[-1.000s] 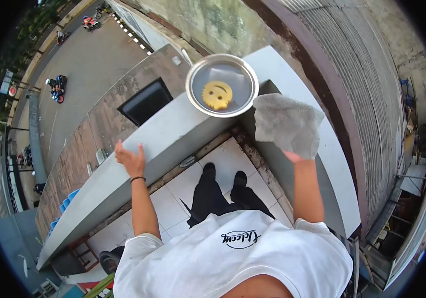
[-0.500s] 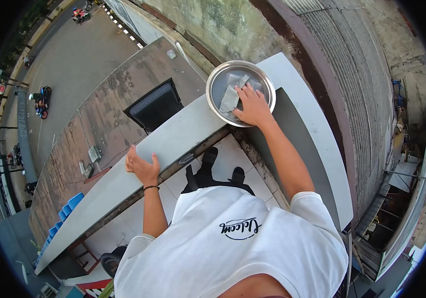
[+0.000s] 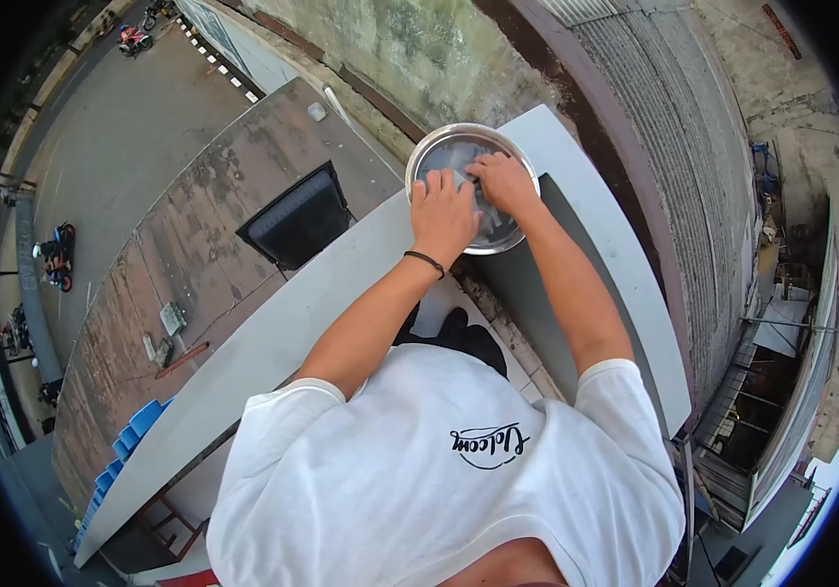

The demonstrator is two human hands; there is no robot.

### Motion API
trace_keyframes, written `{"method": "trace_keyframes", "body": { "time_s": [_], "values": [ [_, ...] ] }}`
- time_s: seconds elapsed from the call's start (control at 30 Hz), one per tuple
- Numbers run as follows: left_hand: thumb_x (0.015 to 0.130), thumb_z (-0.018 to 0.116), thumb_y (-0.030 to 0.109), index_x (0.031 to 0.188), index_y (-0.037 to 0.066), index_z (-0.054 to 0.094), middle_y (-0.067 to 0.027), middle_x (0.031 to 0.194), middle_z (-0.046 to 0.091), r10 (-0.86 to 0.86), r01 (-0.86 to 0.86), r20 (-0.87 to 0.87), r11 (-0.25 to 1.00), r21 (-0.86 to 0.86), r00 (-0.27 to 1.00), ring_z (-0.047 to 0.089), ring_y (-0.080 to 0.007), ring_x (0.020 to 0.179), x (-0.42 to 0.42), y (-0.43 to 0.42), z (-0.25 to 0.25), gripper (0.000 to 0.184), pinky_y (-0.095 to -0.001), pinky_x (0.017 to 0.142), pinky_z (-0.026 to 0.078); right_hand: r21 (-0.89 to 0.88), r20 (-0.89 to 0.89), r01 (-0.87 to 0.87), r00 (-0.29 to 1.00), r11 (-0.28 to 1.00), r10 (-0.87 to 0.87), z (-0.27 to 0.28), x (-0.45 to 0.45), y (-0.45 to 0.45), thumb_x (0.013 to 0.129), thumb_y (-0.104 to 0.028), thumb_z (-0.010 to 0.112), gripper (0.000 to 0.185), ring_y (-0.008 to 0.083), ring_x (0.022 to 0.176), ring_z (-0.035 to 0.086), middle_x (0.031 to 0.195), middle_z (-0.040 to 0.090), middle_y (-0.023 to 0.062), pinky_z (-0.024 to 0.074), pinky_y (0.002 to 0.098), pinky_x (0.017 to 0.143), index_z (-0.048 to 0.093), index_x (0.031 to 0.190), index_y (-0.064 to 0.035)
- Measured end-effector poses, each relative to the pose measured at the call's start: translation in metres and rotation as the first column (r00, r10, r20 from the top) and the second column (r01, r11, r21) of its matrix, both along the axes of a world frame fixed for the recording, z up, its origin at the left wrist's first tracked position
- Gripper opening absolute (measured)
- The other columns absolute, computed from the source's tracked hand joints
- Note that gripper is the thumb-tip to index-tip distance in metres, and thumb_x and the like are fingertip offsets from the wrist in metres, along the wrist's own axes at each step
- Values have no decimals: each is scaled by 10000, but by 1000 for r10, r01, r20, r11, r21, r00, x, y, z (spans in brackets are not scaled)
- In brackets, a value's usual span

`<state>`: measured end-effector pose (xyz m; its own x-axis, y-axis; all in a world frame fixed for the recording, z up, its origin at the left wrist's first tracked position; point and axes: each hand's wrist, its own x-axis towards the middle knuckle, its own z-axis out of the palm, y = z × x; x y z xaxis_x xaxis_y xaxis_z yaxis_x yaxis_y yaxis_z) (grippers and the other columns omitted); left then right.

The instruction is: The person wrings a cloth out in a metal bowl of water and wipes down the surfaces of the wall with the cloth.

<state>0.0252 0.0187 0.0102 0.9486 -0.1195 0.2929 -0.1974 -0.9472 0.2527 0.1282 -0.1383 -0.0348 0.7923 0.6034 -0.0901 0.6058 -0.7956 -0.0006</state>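
Note:
A round metal basin [image 3: 421, 147] stands on the corner of the white ledge, with greyish, cloudy water inside. A wet grey cloth [image 3: 493, 227] lies in it, partly covered by my hands. My right hand [image 3: 507, 186] reaches into the basin with its fingers curled together on the cloth. Over the basin's near left side is my left hand [image 3: 444, 213], its fingers stretched out and apart, the thumb towards the cloth. A dark band circles my left wrist.
The white ledge [image 3: 341, 274] bends in a corner under the basin. Beyond it are a black framed panel [image 3: 294, 215], a weathered lower roof [image 3: 214, 181] and the street below. Blue seats [image 3: 136, 430] stand at the lower left. Corrugated roofing [image 3: 669, 147] runs along the right.
My left hand has moved from the ledge up and right to the basin. My right hand has shifted slightly, its fingers now curled, and the cloth sits lower in the water.

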Motion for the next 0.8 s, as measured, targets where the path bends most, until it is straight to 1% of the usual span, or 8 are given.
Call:
{"method": "trace_keyframes", "body": {
  "time_s": [0.13,0.27,0.33,0.43,0.57,0.67,0.77,0.8],
  "values": [
    [798,677,256,759,142,729,-27,873,628,-79,75,41,994,74,996,530,-221,967,18,5,-27,131,-411,837,351,-110,24,-22,999,994,25,-3,4,-2,865,-132,526,292,265,926,675,1029,700,91,541,403,787,716,1082,-179],
    [780,654,205,728,150,725,-13,810,635,-96,99,-31,990,98,995,561,-209,897,31,18,-41,104,-397,818,361,-110,0,-10,1000,994,10,-15,10,4,865,-132,516,275,295,820,702,883,716,128,565,416,718,715,1051,-168],
    [767,610,165,700,146,716,-15,782,640,-91,91,1,993,72,996,571,-208,867,32,20,-44,126,-390,824,362,-76,-54,51,997,996,-55,-9,8,5,863,-135,518,290,310,824,696,877,711,149,557,430,731,711,1077,-166],
    [790,673,223,764,171,736,-26,773,639,-61,61,-25,998,26,998,591,-202,829,33,27,-53,86,-393,772,369,34,-142,124,983,992,-118,8,9,2,859,-135,521,318,342,845,679,887,700,178,539,455,759,703,1118,-158],
    [827,660,218,820,122,721,-64,802,673,25,-50,-101,967,-249,995,621,-251,826,39,40,-24,114,-421,744,408,268,-188,186,972,945,-138,58,5,-11,850,-113,515,334,374,876,651,906,687,193,504,480,810,707,1122,-136],
    [874,626,191,846,67,682,-96,807,683,18,-121,-186,823,-555,982,629,-272,835,41,52,-1,139,-410,734,434,349,-236,269,952,898,-194,97,0,-21,847,-105,516,314,375,889,643,909,689,186,493,472,830,718,1087,-117],
    [897,601,156,896,23,648,-119,801,676,-46,-140,-225,656,-741,973,634,-259,806,34,55,19,141,-372,722,472,520,-152,185,981,834,-123,114,-8,-34,859,-96,523,313,352,742,640,829,668,199,478,432,707,706,1113,-97],
    [903,593,149,921,13,635,-121,803,671,-66,-126,-212,621,-774,975,634,-244,797,35,55,20,144,-354,720,479,503,-233,258,959,825,-158,128,-13,-35,872,-94,541,299,273,672,595,759,640,169,459,382,662,693,1129,-81]
  ]
}}
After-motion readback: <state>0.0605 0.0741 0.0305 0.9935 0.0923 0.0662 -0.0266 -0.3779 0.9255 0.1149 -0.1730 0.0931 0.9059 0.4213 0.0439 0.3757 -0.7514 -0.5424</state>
